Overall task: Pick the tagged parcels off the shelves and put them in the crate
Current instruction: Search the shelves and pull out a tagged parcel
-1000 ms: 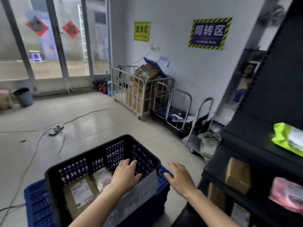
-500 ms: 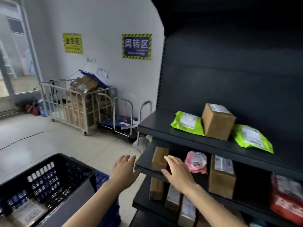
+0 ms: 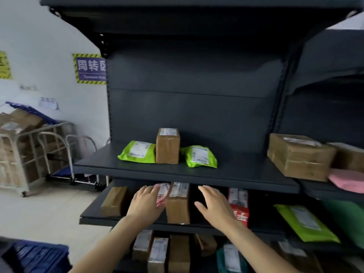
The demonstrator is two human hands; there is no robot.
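both hands (image 3: 146, 201) now reach the middle shelf (image 3: 197, 226).

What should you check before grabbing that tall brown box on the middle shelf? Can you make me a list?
1. Hands free: left hand and right hand are both open, holding nothing. Ok.
2. Box reachable: the brown box stands upright between the hands, near the shelf's front edge. Ok.
3. Right parcel: its white label is too blurred to read. Cannot tell.
4. Neighbours: the pink parcel sits close against the box's left side and might get dragged along. Not ok.
5. Crate ready: only a corner of the crate shows at lower left; its inside is out of view. Cannot tell.
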